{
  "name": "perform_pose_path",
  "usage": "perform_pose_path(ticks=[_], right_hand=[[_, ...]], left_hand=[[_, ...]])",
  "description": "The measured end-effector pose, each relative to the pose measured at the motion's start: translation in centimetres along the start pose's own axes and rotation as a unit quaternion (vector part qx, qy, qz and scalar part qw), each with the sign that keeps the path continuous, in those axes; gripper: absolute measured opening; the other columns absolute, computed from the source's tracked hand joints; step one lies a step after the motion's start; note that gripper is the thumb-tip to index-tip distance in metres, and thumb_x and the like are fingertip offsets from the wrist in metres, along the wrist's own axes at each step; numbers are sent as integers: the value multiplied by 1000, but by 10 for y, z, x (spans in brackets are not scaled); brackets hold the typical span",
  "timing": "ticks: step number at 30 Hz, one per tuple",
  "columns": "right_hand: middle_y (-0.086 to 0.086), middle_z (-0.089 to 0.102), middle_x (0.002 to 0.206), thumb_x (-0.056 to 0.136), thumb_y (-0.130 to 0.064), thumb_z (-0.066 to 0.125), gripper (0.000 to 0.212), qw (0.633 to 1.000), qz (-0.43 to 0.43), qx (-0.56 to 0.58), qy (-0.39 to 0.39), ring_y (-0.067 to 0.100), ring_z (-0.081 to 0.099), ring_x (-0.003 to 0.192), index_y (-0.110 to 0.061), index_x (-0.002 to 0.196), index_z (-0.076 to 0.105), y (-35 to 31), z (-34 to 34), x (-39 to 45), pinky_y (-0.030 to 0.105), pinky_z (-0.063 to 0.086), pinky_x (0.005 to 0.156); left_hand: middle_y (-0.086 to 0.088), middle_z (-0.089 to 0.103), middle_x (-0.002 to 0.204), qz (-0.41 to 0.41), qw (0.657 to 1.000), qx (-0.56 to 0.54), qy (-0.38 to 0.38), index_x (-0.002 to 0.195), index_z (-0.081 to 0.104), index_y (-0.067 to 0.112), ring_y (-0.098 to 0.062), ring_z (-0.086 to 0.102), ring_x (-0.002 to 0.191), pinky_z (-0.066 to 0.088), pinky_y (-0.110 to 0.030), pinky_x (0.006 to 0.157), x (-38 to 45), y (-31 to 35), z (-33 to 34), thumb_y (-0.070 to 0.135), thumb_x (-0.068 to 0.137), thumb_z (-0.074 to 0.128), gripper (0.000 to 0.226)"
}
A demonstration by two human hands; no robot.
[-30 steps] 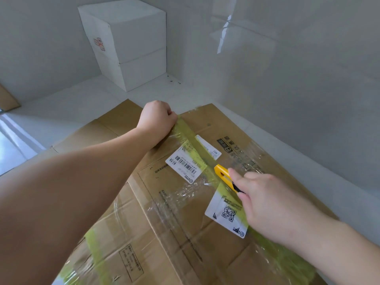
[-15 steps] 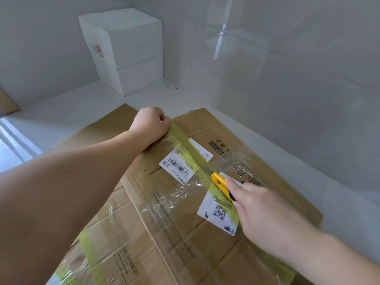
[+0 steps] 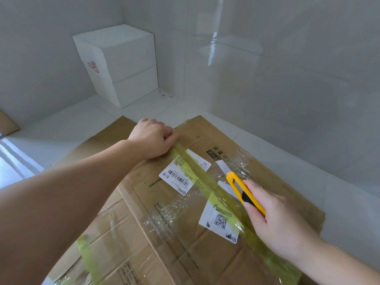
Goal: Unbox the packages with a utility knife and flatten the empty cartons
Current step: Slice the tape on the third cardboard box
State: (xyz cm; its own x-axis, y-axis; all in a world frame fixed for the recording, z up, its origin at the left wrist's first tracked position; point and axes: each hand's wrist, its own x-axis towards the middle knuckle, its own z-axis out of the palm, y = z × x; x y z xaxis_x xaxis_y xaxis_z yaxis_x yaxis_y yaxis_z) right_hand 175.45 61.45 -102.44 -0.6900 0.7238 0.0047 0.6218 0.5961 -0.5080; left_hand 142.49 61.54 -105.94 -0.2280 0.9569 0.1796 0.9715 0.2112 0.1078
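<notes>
A large brown carton lies in front of me, sealed with a yellow-green tape strip and crinkled clear film. White labels, one with a barcode and one with a QR code, sit on its top. My left hand is curled into a fist and presses on the far end of the tape, at the carton's edge. My right hand grips a yellow utility knife. The knife's tip points away from me, just right of the tape. The blade itself is too small to make out.
A second taped carton lies against the first one at lower left. Flat cardboard lies beyond my left hand. Two stacked white boxes stand in the far corner. A tiled wall runs close along the right; white floor surrounds the cartons.
My right hand has drawn the knife back along the tape and shifted it a little to the right of the strip. More of the handle shows now. My left fist stays in place.
</notes>
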Motion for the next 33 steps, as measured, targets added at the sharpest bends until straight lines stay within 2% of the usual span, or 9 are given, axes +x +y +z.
perform_pose_path(ticks=[3, 5, 7, 10, 15, 20, 24, 28, 33], right_hand=[[-13, 45, 67, 96, -19, 52, 35, 1000, 17, 12, -6, -9, 49, 63, -26, 130, 48, 1, 1, 0, 13, 40, 54], [-13, 51, 78, 97, -25, 50, 40, 1000, 18, 7, -7, -3, 51, 62, -32, 135, 43, 3, 3, -1, 16, 41, 58], [-11, 58, 94, 97, -26, 49, 41, 1000, 9, 5, -9, 3, 54, 72, -34, 137, 40, 4, 4, 0, 20, 44, 65], [-8, 60, 116, 98, -24, 47, 45, 1000, -10, 0, -13, 10, 56, 98, -32, 141, 38, 3, 4, 1, 20, 44, 78], [-9, 58, 112, 99, -24, 46, 49, 998, -43, -20, -29, 10, 53, 88, -30, 145, 32, 0, 8, 3, 20, 40, 74], [-10, 54, 96, 98, -22, 46, 45, 998, -54, -12, -35, 5, 50, 76, -32, 141, 36, 3, 7, 4, 16, 40, 70], [-11, 50, 92, 98, -23, 45, 44, 997, -62, -23, -46, 4, 46, 73, -31, 140, 35, 4, 7, 5, 16, 40, 67], [-7, 55, 98, 98, -22, 46, 44, 995, -77, -38, -45, 11, 51, 81, -33, 139, 37, 7, 3, 10, 26, 44, 70], [-7, 55, 93, 97, -20, 48, 38, 994, -85, -34, -58, 12, 51, 79, -34, 132, 42, 9, 1, 12, 24, 42, 67]], left_hand=[[4, 58, 80, 15, 996, 53, -73, 94, 68, 31, -18, 50, 89, 32, -38, 96, 4, 4, -6, 52, 99, 21, 52], [5, 57, 85, 30, 990, 88, -110, 112, 65, 36, -17, 47, 94, 28, -39, 101, 7, 8, -11, 52, 99, 14, 54], [6, 54, 86, 51, 984, 109, -132, 118, 62, 36, -16, 44, 93, 27, -39, 102, 7, 12, -13, 51, 99, 11, 56], [7, 55, 90, 62, 983, 103, -135, 103, 66, 29, -14, 43, 95, 25, -37, 101, 3, 15, -13, 47, 100, 13, 56], [7, 57, 81, 119, 980, 25, -158, 67, 48, 26, -15, 45, 91, 22, -37, 103, -13, 60, 1, 38, 102, 18, 47], [5, 58, 83, 55, 984, 13, -167, 82, 59, 19, -16, 56, 81, 44, -33, 83, -15, 49, -6, 45, 101, 17, 53], [9, 52, 86, 148, 981, 61, -109, 87, 58, 21, -15, 50, 87, 35, -32, 97, -19, 26, -6, 45, 100, 11, 55], [7, 51, 90, 146, 976, 61, -151, 98, 61, 21, -13, 43, 89, 32, -32, 98, -7, 41, -11, 44, 102, 15, 51], [5, 51, 69, 132, 975, 45, -171, 65, 45, 21, -14, 48, 68, 41, -33, 76, -8, 38, -15, 46, 101, 18, 51]])
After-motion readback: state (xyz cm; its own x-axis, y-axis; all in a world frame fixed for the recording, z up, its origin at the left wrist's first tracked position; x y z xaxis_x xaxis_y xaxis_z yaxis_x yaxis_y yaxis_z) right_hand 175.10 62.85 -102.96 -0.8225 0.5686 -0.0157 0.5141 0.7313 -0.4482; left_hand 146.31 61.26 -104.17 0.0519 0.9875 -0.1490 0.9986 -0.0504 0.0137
